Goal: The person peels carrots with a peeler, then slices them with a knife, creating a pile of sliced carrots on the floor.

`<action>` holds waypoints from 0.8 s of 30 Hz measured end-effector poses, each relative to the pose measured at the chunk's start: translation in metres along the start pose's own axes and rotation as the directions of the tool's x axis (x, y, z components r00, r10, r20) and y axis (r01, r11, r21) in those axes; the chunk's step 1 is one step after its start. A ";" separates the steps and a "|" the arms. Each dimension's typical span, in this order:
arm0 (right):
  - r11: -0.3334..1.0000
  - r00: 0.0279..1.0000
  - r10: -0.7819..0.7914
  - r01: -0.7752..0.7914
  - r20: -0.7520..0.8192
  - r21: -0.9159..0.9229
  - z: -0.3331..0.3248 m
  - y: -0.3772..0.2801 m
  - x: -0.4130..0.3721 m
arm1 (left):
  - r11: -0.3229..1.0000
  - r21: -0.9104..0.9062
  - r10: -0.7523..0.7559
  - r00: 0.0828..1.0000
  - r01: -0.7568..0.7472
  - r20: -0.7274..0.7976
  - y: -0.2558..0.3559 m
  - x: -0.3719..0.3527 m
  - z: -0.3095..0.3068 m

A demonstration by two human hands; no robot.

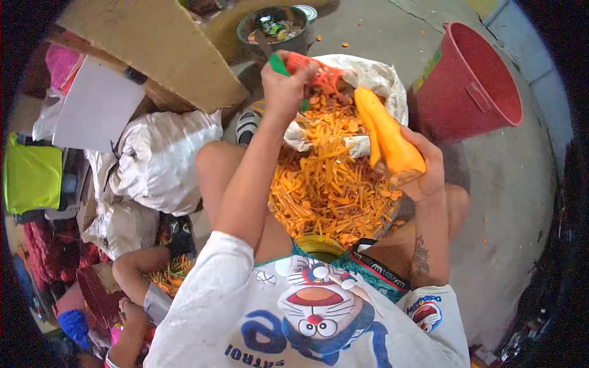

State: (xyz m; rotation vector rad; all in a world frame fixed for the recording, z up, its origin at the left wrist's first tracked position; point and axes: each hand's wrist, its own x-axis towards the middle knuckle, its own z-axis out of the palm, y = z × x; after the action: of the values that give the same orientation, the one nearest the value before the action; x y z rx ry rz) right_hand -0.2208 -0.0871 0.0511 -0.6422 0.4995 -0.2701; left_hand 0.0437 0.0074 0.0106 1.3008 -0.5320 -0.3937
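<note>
My left hand [285,91] is closed round a knife with a green handle [278,64]; its dark blade points up and away. Against its fingertips is a red piece with pale marks [318,72], blurred, its kind unclear. My right hand [426,164] grips the thick end of a large peeled carrot [388,132], whose narrow end tilts up toward my left hand. Below both hands, a big heap of orange peelings and slices [325,190] lies between my legs. A white woven sack [374,73] spreads open behind the heap.
At the right stands a red bucket [463,86]. A dark tub [273,40] with scraps sits at the back. Cardboard [153,49] and stuffed white sacks [162,159] crowd the left. Another person's arm and leg [138,276] show at lower left, near more peelings.
</note>
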 end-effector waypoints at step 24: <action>0.991 0.994 -0.038 0.051 0.105 -0.122 -0.003 -0.004 0.007 | 0.984 -0.135 0.119 0.993 -0.117 0.003 -0.026 0.007 0.010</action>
State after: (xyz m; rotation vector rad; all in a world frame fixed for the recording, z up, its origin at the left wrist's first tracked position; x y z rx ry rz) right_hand -0.2170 -0.0948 0.0488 -0.7857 0.4057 -0.2479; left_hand 0.0441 -0.0100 -0.0120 1.1320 -0.5792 -0.3325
